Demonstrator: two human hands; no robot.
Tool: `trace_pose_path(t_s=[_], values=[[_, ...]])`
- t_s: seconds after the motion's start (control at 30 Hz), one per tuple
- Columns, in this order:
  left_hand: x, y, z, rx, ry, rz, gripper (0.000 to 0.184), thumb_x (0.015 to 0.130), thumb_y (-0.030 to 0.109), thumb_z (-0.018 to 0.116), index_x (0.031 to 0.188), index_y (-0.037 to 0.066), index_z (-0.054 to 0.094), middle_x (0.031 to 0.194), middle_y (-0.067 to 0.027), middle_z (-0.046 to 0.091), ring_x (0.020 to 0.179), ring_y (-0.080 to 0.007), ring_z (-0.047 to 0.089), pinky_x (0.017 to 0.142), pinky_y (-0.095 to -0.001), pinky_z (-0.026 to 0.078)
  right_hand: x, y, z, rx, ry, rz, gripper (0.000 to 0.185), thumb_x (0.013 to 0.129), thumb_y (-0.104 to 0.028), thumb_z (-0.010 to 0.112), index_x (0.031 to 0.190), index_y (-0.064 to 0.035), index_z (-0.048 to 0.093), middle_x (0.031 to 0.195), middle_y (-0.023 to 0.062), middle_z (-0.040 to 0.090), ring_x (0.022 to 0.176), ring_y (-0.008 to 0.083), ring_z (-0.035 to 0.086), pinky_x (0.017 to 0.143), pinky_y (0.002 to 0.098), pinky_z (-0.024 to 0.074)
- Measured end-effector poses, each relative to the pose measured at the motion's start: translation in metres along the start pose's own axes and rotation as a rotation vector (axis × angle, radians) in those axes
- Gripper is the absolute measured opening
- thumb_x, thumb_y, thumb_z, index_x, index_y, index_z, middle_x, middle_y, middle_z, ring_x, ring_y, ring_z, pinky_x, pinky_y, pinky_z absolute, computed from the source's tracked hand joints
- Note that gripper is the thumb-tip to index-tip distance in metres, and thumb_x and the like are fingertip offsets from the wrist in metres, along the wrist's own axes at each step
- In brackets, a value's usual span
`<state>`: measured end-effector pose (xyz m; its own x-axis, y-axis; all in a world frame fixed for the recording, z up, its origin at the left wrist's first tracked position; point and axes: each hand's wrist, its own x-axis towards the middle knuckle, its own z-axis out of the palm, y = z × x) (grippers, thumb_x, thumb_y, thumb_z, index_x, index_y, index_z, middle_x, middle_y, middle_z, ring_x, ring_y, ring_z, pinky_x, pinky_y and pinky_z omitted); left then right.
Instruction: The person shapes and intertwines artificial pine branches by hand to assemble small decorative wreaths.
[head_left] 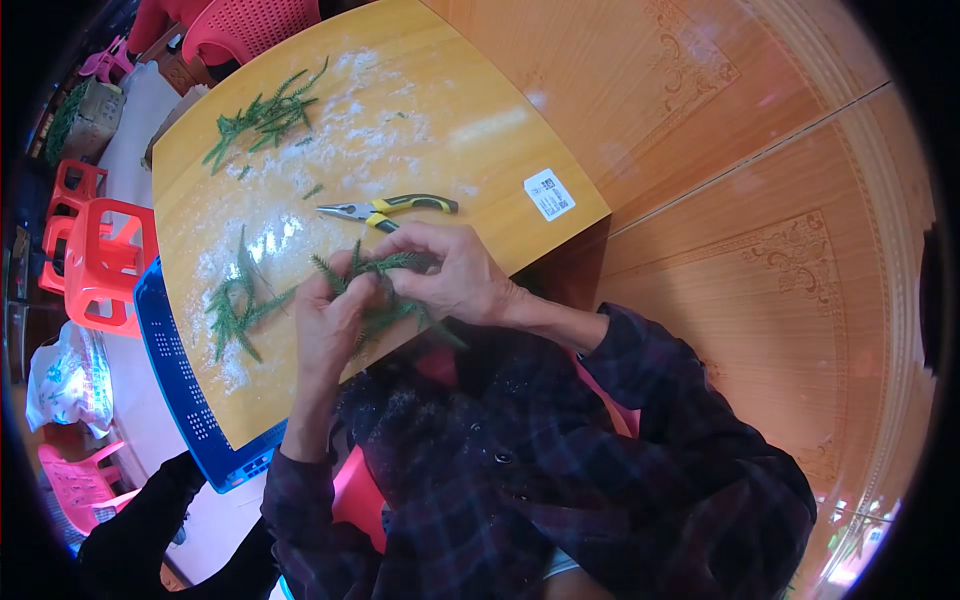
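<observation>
My left hand (334, 318) and my right hand (450, 270) meet over the near edge of the yellow table, both closed on a green artificial pine sprig (358, 262). Its needled tips stick out between and below my fingers; the spot where the fingertips pinch is partly hidden. Just beyond my right hand lie pliers (390, 207) with yellow and black handles, their jaws pointing left. Left of my left hand rests another bunch of pine sprigs (236, 312). Farther off on the table is a second bunch (266, 118).
White powder (370, 125) and small green bits are scattered over the yellow table (480, 80). A white label (549, 194) is stuck near its right corner. A blue plastic crate (180, 380) and red stools (108, 260) stand left. Carved wooden panels (740, 240) rise on the right.
</observation>
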<state>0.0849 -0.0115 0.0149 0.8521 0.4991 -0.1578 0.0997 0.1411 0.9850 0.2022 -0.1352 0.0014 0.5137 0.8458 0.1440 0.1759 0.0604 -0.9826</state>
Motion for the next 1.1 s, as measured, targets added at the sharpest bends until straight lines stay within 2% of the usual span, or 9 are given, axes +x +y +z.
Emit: trace_pose_path(t_s=[0.07,0.17,0.3,0.63,0.7,0.8,0.9,1.0,1.1], values=[[0.002,0.001,-0.004,-0.026,-0.044,-0.059,0.014,0.081,0.007,0.054,0.090,0.000,0.060,0.079,-0.0015,0.060,0.066,-0.0078,0.054,0.065,-0.0220,0.044,0.002,0.002,-0.004,0.076,-0.079,0.162,0.025,0.082,-0.005,0.058,0.106,0.0033,0.058,0.098,0.0070,0.062,0.088,0.0111,0.059,0.078,0.0254,0.0481],[0.001,0.003,-0.011,-0.101,-0.096,-0.112,0.014,0.082,0.010,0.053,0.087,-0.001,0.060,0.077,-0.0026,0.059,0.067,-0.0087,0.054,0.065,-0.0212,0.043,0.004,0.007,-0.007,0.570,-0.162,0.306,0.024,0.086,-0.007,0.056,0.108,0.0029,0.058,0.097,0.0072,0.062,0.090,0.0117,0.058,0.080,0.0253,0.0471],[0.003,0.006,-0.003,-0.276,-0.085,-0.141,0.015,0.083,0.012,0.053,0.081,-0.001,0.059,0.073,-0.0031,0.057,0.069,-0.0102,0.052,0.066,-0.0225,0.042,0.004,0.010,-0.010,0.936,-0.201,0.357,0.025,0.087,-0.013,0.056,0.107,0.0024,0.058,0.098,0.0079,0.062,0.092,0.0144,0.059,0.084,0.0286,0.0463],[-0.001,0.021,-0.007,0.122,-0.080,0.133,0.018,0.088,0.017,0.054,0.080,0.002,0.059,0.074,-0.0001,0.056,0.071,-0.0100,0.053,0.068,-0.0226,0.042,0.008,-0.007,-0.009,1.010,-0.132,0.333,0.031,0.090,-0.029,0.054,0.105,-0.0019,0.057,0.095,0.0061,0.061,0.084,0.0122,0.061,0.072,0.0276,0.0513],[-0.006,0.025,-0.003,0.260,-0.060,0.232,0.011,0.085,0.010,0.055,0.087,-0.001,0.059,0.079,-0.0042,0.058,0.075,-0.0157,0.054,0.069,-0.0277,0.042,0.007,-0.004,-0.008,0.963,-0.113,0.365,0.032,0.089,-0.031,0.056,0.102,-0.0028,0.058,0.090,0.0040,0.062,0.078,0.0096,0.060,0.065,0.0246,0.0502],[-0.002,0.018,-0.013,0.646,-0.069,0.505,0.015,0.078,0.003,0.059,0.093,0.000,0.059,0.082,-0.0122,0.056,0.083,-0.0266,0.053,0.074,-0.0342,0.041,0.007,0.016,-0.010,0.808,-0.198,0.330,0.029,0.087,-0.031,0.060,0.094,-0.0035,0.062,0.079,0.0001,0.060,0.067,0.0044,0.054,0.056,0.0186,0.0420],[0.003,0.018,-0.011,0.844,-0.055,0.716,0.019,0.075,0.000,0.060,0.093,0.002,0.059,0.080,-0.0114,0.055,0.086,-0.0282,0.052,0.079,-0.0371,0.038,0.005,0.010,-0.014,0.563,-0.152,0.253,0.025,0.084,-0.029,0.064,0.089,-0.0040,0.064,0.072,-0.0025,0.057,0.060,0.0014,0.046,0.052,0.0164,0.0346],[0.004,0.017,-0.012,0.897,-0.040,0.742,0.022,0.073,-0.002,0.061,0.094,0.002,0.059,0.080,-0.0099,0.053,0.088,-0.0275,0.051,0.080,-0.0382,0.037,0.006,0.001,-0.016,0.550,-0.195,0.389,0.020,0.086,-0.017,0.059,0.096,0.0013,0.062,0.091,0.0032,0.061,0.087,0.0075,0.054,0.080,0.0216,0.0423],[0.001,0.022,-0.013,0.970,-0.085,0.688,0.020,0.075,-0.002,0.060,0.095,0.000,0.059,0.084,-0.0106,0.056,0.096,-0.0280,0.051,0.086,-0.0365,0.038,0.004,0.002,-0.016,0.534,-0.193,0.380,0.019,0.085,-0.015,0.060,0.096,0.0013,0.062,0.091,0.0025,0.061,0.086,0.0073,0.054,0.079,0.0214,0.0423]])
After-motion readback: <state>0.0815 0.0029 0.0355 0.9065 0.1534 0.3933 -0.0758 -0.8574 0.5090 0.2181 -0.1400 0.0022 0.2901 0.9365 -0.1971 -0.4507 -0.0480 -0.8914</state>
